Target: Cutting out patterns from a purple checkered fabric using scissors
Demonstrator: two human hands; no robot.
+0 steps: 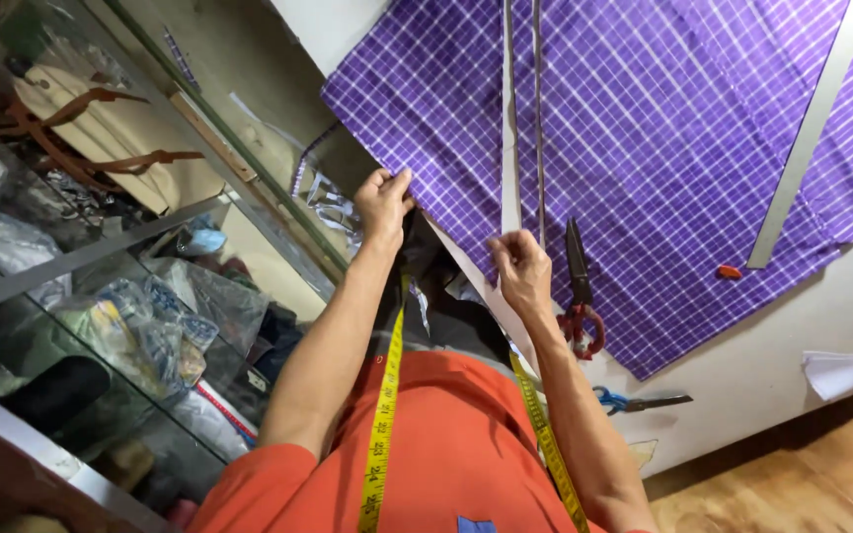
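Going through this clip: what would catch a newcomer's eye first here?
The purple checked fabric spread over the white table dominates the upper right. The left hand and right hand pinch its near edge, beside red-handled scissors. A yellow tape measure hangs over the orange shirt.

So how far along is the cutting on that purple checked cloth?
Done: the purple checked fabric lies spread on the white table, and a cut runs through it, a narrow strip lying beside the gap. The red-handled scissors are set down. In hand: the left hand grips the near piece's edge, and the right hand pinches near the strip's end. Left: the larger piece looks uncut, with the metal ruler on it.
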